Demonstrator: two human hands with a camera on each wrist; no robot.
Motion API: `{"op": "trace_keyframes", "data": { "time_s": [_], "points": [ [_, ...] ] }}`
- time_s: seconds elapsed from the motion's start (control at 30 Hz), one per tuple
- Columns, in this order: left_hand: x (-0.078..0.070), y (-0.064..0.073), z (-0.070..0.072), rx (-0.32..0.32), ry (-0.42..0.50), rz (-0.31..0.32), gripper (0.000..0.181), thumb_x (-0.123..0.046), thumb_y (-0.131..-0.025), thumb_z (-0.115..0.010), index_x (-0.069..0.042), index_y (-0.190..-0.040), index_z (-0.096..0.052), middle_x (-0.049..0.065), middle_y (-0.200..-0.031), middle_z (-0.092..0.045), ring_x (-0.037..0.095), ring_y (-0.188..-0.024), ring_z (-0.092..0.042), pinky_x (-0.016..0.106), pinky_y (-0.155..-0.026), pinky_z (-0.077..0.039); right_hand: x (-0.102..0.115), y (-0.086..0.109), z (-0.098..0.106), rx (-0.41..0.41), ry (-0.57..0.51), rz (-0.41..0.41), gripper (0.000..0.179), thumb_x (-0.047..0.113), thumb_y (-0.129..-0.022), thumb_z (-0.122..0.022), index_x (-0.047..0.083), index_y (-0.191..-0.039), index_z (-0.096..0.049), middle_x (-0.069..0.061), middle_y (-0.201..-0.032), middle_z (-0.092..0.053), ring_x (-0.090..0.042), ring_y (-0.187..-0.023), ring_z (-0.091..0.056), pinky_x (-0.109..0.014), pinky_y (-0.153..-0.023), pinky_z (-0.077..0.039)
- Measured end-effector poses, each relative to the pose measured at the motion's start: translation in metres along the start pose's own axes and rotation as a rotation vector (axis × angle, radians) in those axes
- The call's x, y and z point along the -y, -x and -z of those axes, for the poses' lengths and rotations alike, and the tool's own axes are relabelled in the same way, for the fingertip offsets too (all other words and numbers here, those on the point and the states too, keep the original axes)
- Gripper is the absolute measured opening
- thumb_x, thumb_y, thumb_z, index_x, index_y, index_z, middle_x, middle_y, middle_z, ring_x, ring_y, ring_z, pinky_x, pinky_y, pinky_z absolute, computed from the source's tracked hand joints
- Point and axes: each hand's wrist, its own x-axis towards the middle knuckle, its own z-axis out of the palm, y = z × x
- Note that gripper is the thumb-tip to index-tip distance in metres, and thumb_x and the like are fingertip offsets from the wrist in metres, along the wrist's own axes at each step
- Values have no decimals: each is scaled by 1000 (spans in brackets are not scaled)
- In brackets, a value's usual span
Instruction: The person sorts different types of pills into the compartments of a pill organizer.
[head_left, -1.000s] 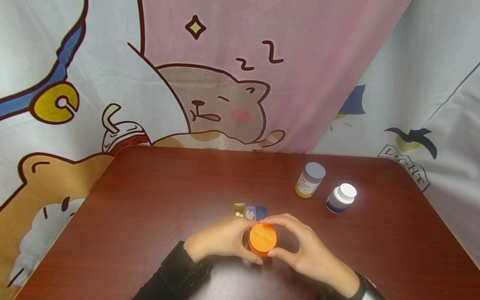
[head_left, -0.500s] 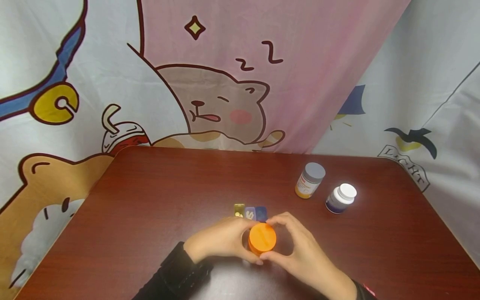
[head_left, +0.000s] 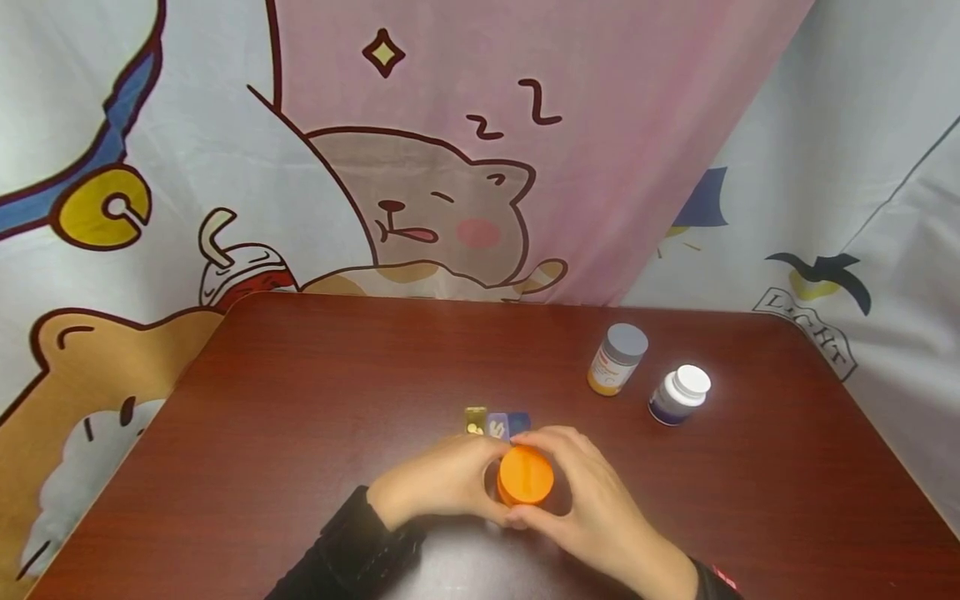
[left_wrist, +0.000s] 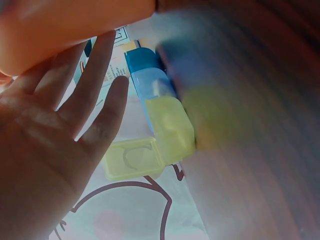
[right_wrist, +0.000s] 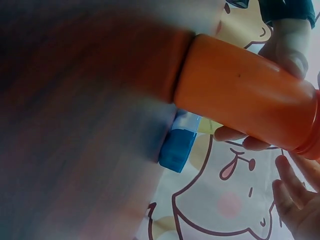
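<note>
An orange bottle (right_wrist: 245, 90) stands upright on the table, its round orange cap (head_left: 526, 475) facing up. Around the bottle's body curl the thumb and fingers of my left hand (head_left: 442, 479). My right hand (head_left: 592, 500) grips the cap from the other side, thumb in front and index finger behind. Just beyond both hands lies a small pill organizer (left_wrist: 155, 85) with yellow, lilac and blue compartments. Its yellow lid (left_wrist: 134, 159) is flipped open, and the yellow compartment holds something pale. The hands partly hide the organizer's near side in the head view.
Farther right on the reddish-brown table (head_left: 337, 358) stand two more bottles: one with a grey cap (head_left: 617, 360) and yellow base, and a white one (head_left: 679, 396) with a white cap. A cartoon-printed cloth (head_left: 442, 208) hangs behind the table's back edge.
My right hand has shifted its fingers round the cap, and the cap's raised marking has turned. My left hand keeps its hold on the bottle. The view has shifted slightly.
</note>
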Motion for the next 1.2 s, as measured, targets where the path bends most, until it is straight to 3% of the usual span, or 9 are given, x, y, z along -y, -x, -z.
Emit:
{"op": "trace_keyframes", "data": {
  "time_s": [0.13, 0.43, 0.6, 0.7, 0.83, 1.0, 1.1, 1.2],
  "points": [
    [-1, -1, -1, 5, 22, 9, 50, -35, -75, -95, -19, -117, -73, -15, -101, -73, -3, -85, -59, 21, -85, -52, -1, -2, -2, -38, 13, 25, 72, 48, -73, -94, 17, -130, -64, 5, -124, -67, -15, -113, -61, -26, -104, -43],
    [-1, -1, -2, -3, 3, 23, 55, -33, -76, -94, -18, -124, -73, -8, -115, -77, -1, -99, -65, 28, -97, -55, 2, -9, -7, -79, 163, 25, 85, 64, -61, -92, 13, -123, -65, 5, -109, -67, -14, -100, -60, -38, -95, -49],
    [0, -1, -3, 2, 14, 12, 57, -35, -74, -95, -18, -123, -73, -9, -113, -76, -1, -98, -64, 26, -95, -54, -1, -9, -5, -101, 198, 103, 89, 78, -71, -77, 9, -126, -64, 0, -113, -68, -20, -105, -61, -41, -98, -48],
    [0, -2, -3, 7, 39, 2, 51, -37, -74, -95, -19, -117, -74, -14, -105, -75, -3, -90, -62, 23, -89, -54, -8, -9, 3, -40, 143, 123, 85, 77, -82, -65, 10, -134, -61, -2, -124, -67, -23, -115, -61, -44, -103, -47],
    [0, -2, -3, 12, 69, -4, 46, -37, -75, -94, -21, -112, -73, -18, -100, -73, -4, -86, -61, 21, -86, -53, -23, -12, 22, 76, -15, 86, 68, 63, -91, -66, 17, -140, -59, 3, -133, -66, -18, -122, -60, -43, -103, -49],
    [-1, -2, -3, 18, 54, 12, 51, -40, -75, -94, -21, -117, -73, -18, -106, -74, -6, -93, -62, 23, -91, -54, -44, -14, 44, 155, -181, 55, 63, 30, -79, -91, 21, -135, -64, 4, -123, -71, -15, -114, -65, -31, -101, -52],
    [-1, -2, -4, 17, 41, 20, 53, -41, -74, -95, -21, -119, -73, -17, -109, -75, -5, -95, -63, 24, -92, -54, -52, -15, 50, 215, -221, 35, 64, 16, -73, -94, 21, -132, -68, 3, -119, -74, -13, -110, -67, -31, -97, -55],
    [-1, -2, -4, 17, 36, 20, 53, -41, -74, -94, -22, -119, -73, -17, -109, -74, -6, -96, -63, 24, -93, -54, -55, -16, 49, 244, -253, 17, 58, 13, -75, -92, 18, -129, -70, 1, -117, -75, -13, -108, -68, -32, -94, -57]
  ]
}}
